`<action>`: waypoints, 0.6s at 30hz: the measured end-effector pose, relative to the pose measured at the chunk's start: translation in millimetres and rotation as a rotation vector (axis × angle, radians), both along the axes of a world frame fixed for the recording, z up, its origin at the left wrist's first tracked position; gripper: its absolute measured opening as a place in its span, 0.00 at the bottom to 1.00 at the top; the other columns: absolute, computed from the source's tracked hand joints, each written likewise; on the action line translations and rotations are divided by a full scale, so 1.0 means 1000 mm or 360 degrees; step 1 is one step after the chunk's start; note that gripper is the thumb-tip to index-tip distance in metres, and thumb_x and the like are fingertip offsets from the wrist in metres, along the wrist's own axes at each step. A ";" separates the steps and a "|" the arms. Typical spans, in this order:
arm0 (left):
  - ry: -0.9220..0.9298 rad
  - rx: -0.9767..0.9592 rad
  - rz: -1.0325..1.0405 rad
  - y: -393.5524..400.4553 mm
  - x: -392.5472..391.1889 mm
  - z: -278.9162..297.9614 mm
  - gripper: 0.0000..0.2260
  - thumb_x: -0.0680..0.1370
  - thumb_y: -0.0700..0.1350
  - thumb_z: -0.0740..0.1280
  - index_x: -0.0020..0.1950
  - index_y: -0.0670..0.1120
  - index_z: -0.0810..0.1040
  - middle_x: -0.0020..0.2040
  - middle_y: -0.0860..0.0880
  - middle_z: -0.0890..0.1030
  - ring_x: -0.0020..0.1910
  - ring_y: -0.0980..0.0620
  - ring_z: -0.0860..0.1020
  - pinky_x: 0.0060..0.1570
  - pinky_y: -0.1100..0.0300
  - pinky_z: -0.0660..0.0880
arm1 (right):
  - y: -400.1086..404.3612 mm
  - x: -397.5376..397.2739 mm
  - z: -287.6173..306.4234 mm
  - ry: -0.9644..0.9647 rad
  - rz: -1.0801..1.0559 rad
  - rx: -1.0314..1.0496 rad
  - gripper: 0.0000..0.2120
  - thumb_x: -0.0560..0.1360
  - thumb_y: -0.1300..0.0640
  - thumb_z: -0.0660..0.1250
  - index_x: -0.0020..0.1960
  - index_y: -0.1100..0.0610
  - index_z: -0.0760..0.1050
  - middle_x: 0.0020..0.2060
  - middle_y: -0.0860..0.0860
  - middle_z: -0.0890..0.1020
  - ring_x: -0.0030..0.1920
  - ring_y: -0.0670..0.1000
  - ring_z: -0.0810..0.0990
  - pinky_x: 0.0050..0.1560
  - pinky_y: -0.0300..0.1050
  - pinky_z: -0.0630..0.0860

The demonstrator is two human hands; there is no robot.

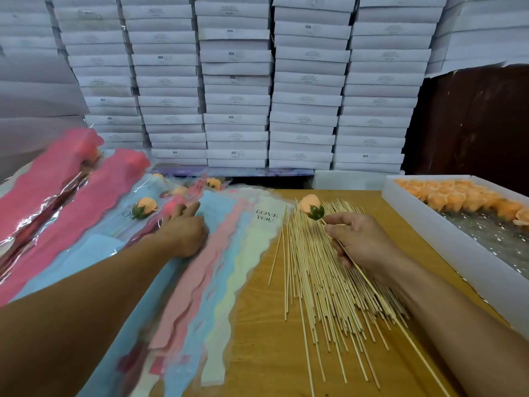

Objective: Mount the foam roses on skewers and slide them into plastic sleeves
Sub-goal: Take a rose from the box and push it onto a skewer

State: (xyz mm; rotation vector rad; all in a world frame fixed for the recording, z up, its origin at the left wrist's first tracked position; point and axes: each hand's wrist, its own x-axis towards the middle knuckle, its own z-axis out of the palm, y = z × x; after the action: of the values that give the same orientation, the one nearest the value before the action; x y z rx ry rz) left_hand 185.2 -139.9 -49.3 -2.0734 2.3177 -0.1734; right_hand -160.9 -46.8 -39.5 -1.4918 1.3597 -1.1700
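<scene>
One foam rose [309, 205] is already mounted, its orange head and green calyx sitting at the tip of a thin wooden skewer [380, 299] that the right hand [362, 242] pinches just below the flower, fingers [340, 220] curled round the stick while the long tail runs back along the forearm. The rose looks very light and soft, so the petals would probably dent if squeezed; the stiff but slender skewer, close under the calyx, seems the safer place to hold and steer it. The left hand [183, 233] rests on the fanned plastic sleeves [217, 270] on the desk [266, 348], index finger stretched forward and the other fingers bent against the film; whether it has actually caught a sleeve cannot be told. The film looks thin, slick and floppy, likely to cling to its neighbours, so parting one edge at the open end should help. Loose skewers [320, 285] lie between the hands, and a white tray [446, 230] of unmounted roses stands at the right.
</scene>
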 end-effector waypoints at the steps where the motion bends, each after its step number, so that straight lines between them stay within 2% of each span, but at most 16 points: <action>1: 0.0010 -0.0001 0.0010 0.001 0.001 -0.003 0.19 0.85 0.54 0.52 0.66 0.48 0.76 0.80 0.47 0.54 0.76 0.40 0.53 0.71 0.41 0.60 | 0.000 0.000 0.000 0.0008 -0.0001 -0.0001 0.11 0.82 0.61 0.63 0.63 0.52 0.75 0.24 0.48 0.74 0.22 0.48 0.70 0.23 0.39 0.69; 7: 0.0068 -0.0114 0.0010 0.004 -0.004 -0.009 0.19 0.85 0.55 0.54 0.60 0.48 0.80 0.77 0.47 0.63 0.75 0.41 0.56 0.69 0.42 0.59 | -0.001 0.000 -0.001 0.0035 -0.0019 -0.0002 0.11 0.83 0.60 0.63 0.62 0.50 0.75 0.24 0.48 0.74 0.23 0.48 0.71 0.24 0.39 0.70; 10: 0.0046 -0.0183 -0.0001 0.008 -0.008 -0.005 0.17 0.85 0.52 0.54 0.58 0.46 0.81 0.69 0.45 0.71 0.72 0.42 0.61 0.68 0.44 0.62 | 0.000 0.000 -0.001 0.0012 -0.0010 -0.0006 0.10 0.82 0.60 0.64 0.62 0.50 0.75 0.24 0.48 0.74 0.23 0.48 0.70 0.24 0.38 0.69; 13: 0.0019 -0.0252 0.0003 0.014 -0.012 0.001 0.16 0.84 0.50 0.55 0.57 0.45 0.81 0.63 0.46 0.74 0.66 0.43 0.66 0.64 0.46 0.65 | 0.001 0.000 -0.001 -0.0042 -0.0014 0.0014 0.05 0.82 0.58 0.66 0.57 0.55 0.79 0.24 0.48 0.74 0.21 0.46 0.69 0.22 0.37 0.67; 15: 0.0040 -0.0293 0.0002 0.020 -0.019 0.008 0.15 0.83 0.49 0.56 0.54 0.44 0.81 0.59 0.46 0.76 0.64 0.43 0.68 0.63 0.46 0.66 | 0.001 0.000 -0.001 -0.0043 -0.0029 0.0041 0.06 0.80 0.56 0.69 0.52 0.58 0.82 0.23 0.48 0.73 0.21 0.46 0.68 0.23 0.38 0.66; 18: 0.0143 -0.0374 -0.0071 0.034 -0.040 0.022 0.13 0.82 0.47 0.57 0.43 0.42 0.76 0.52 0.43 0.77 0.56 0.41 0.73 0.55 0.49 0.73 | -0.001 0.002 -0.001 -0.0137 -0.0066 0.0143 0.10 0.78 0.54 0.72 0.47 0.62 0.80 0.23 0.47 0.71 0.20 0.46 0.68 0.26 0.41 0.62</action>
State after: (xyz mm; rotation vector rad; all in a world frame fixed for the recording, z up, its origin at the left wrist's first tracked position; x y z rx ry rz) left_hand 145.0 -106.0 -27.4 -2.1743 2.5078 -0.3790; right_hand -158.5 -47.3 -40.1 -1.3411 1.3725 -1.1701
